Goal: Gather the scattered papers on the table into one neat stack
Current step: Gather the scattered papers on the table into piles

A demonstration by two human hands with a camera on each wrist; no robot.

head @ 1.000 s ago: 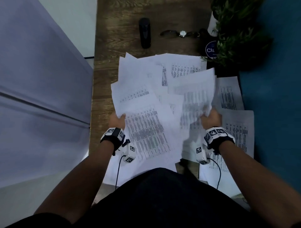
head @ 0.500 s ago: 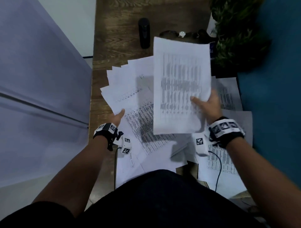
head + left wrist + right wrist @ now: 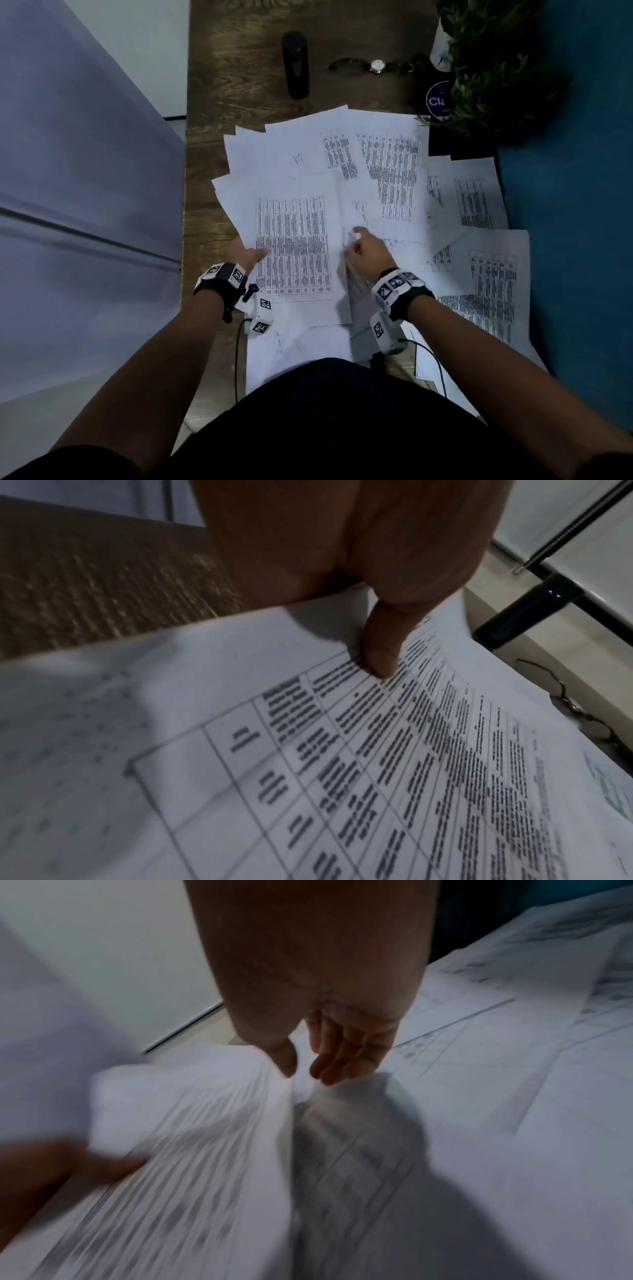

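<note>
Clearly gathering is at an early step: the left hand (image 3: 245,255) pinches the top sheet (image 3: 294,246), thumb above; the right hand (image 3: 366,251) sits at that sheet's right edge, its fingers' hold too blurred to tell. Some ten more papers (image 3: 394,161) fan beyond and right of it on the worktop (image 3: 239,68). Next, likely, pulling neighbours in and squaring edges.

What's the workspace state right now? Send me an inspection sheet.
Surface: wooden table, mostly covered near the person.
Job's things: papers fanned and overlapping, not yet stacked; top sheet held at both edges.
Clutter: black cylinder, wristwatch, potted plant at the far end.
Grippers: left hand pinches the top sheet's left edge, thumb on top; right hand pinches its right edge.
Cables: thin black cables hang from both wrist cameras.
Surroundings: pale panel left, blue surface right.
</note>
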